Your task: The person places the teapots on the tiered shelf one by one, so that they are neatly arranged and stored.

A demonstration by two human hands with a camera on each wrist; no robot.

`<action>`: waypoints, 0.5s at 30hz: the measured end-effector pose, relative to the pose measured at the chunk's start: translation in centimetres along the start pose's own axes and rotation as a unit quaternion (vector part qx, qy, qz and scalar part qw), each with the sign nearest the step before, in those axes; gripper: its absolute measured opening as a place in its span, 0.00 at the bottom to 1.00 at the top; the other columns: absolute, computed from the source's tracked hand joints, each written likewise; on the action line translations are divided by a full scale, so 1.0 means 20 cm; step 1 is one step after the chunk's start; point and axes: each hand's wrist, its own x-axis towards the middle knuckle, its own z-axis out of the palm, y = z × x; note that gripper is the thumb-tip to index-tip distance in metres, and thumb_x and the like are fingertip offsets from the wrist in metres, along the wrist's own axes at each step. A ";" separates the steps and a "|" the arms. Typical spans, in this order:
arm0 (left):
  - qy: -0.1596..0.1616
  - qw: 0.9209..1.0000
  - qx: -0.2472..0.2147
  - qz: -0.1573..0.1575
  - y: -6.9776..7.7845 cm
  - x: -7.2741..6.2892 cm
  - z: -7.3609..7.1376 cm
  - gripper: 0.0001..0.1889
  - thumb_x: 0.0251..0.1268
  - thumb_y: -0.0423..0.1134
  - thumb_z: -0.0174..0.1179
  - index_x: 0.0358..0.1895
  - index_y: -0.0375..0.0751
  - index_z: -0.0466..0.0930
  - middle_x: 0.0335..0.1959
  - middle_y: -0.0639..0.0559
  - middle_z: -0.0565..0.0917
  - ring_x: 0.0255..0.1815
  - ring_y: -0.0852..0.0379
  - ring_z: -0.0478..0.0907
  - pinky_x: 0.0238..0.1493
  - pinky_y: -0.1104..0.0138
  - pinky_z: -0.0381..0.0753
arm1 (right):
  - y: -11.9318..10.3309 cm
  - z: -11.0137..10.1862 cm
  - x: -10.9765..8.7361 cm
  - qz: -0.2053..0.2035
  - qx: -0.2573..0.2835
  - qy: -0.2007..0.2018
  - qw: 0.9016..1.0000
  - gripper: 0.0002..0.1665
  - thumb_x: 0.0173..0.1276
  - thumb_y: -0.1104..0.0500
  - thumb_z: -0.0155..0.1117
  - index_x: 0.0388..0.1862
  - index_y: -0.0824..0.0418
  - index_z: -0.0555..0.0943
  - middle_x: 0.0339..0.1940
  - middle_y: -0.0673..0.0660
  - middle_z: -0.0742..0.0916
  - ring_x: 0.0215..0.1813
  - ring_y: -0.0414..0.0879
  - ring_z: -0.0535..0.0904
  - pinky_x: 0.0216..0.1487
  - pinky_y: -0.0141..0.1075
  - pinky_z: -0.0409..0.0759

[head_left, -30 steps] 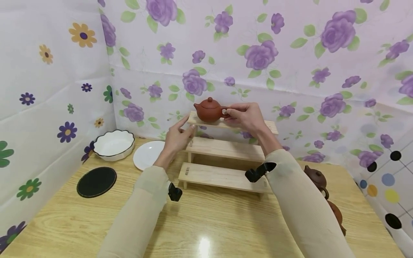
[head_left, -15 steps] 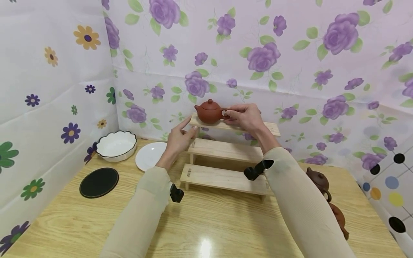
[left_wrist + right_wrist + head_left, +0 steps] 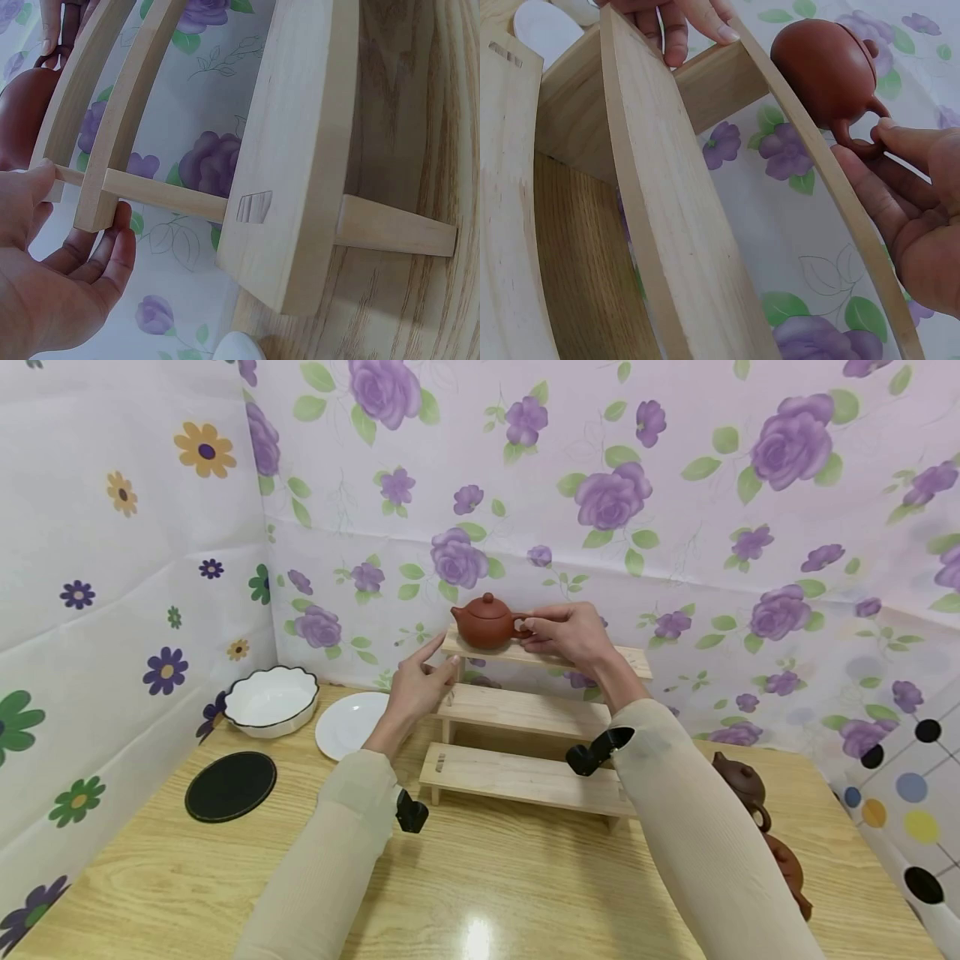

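As right hand pinches round, loop-handled clay teapot, left hand grips grainy wooden shelf

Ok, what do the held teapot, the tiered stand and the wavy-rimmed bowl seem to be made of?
Held teapot: probably unglazed clay, matte with only soft highlights.
Tiered stand: wood, apparently unpainted, with pale grain showing.
Wavy-rimmed bowl: likely glazed ceramic, smooth white with a dark edge line; enamel is possible.

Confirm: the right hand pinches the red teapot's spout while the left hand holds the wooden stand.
The right hand pinches the handle of the red teapot, not its spout, as the right wrist view shows; the left hand holds the wooden stand.
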 end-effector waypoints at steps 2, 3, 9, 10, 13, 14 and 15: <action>-0.002 1.000 0.002 0.000 0.00 0.00 0.00 0.32 0.79 0.52 0.60 0.82 0.63 0.65 0.39 0.41 0.91 0.26 0.60 0.78 0.26 0.68 0.73 | -0.01 0.00 0.00 0.000 -0.011 -0.005 1.000 0.19 0.78 0.66 0.65 0.62 0.75 0.83 0.50 0.69 0.91 0.37 0.50 0.93 0.43 0.38 0.90; -0.003 1.000 0.003 0.000 0.00 0.00 0.00 0.32 0.79 0.52 0.60 0.83 0.62 0.65 0.39 0.41 0.90 0.27 0.60 0.78 0.26 0.68 0.73 | -0.01 0.00 0.00 0.000 -0.019 -0.008 1.000 0.19 0.78 0.66 0.65 0.62 0.75 0.83 0.51 0.69 0.91 0.37 0.50 0.93 0.43 0.38 0.90; -0.006 1.000 0.002 -0.003 -0.01 0.01 0.00 0.32 0.79 0.53 0.60 0.83 0.63 0.64 0.38 0.43 0.90 0.27 0.59 0.79 0.26 0.68 0.74 | -0.02 -0.01 0.00 0.005 -0.051 -0.008 0.999 0.19 0.78 0.65 0.66 0.62 0.73 0.84 0.53 0.68 0.91 0.33 0.44 0.90 0.40 0.37 0.90; -0.006 1.000 0.001 -0.005 -0.01 0.01 0.00 0.32 0.79 0.53 0.60 0.83 0.63 0.64 0.39 0.43 0.90 0.27 0.59 0.79 0.26 0.68 0.73 | -0.02 -0.01 0.00 0.006 -0.051 -0.009 0.999 0.19 0.77 0.65 0.66 0.62 0.74 0.84 0.53 0.68 0.91 0.33 0.44 0.90 0.40 0.36 0.90; -0.006 1.000 0.000 -0.005 -0.01 0.00 0.00 0.32 0.80 0.53 0.60 0.83 0.63 0.64 0.39 0.42 0.90 0.28 0.58 0.79 0.26 0.68 0.73 | -0.02 -0.01 0.00 0.009 -0.053 -0.013 0.998 0.20 0.77 0.65 0.67 0.63 0.74 0.83 0.53 0.68 0.91 0.33 0.43 0.90 0.41 0.36 0.90; -0.006 1.000 0.000 -0.004 0.00 0.00 0.00 0.32 0.80 0.53 0.60 0.83 0.63 0.64 0.39 0.42 0.90 0.28 0.58 0.79 0.27 0.68 0.73 | -0.02 -0.01 0.00 0.011 -0.052 -0.012 0.999 0.20 0.77 0.65 0.67 0.63 0.74 0.83 0.53 0.67 0.91 0.32 0.43 0.90 0.41 0.36 0.90; -0.006 1.000 0.000 -0.003 0.00 0.00 0.00 0.32 0.80 0.53 0.60 0.83 0.62 0.64 0.39 0.42 0.90 0.28 0.59 0.79 0.27 0.68 0.73 | -0.02 -0.01 0.00 0.012 -0.051 -0.008 0.999 0.20 0.76 0.65 0.68 0.63 0.74 0.84 0.52 0.67 0.92 0.32 0.43 0.90 0.40 0.36 0.90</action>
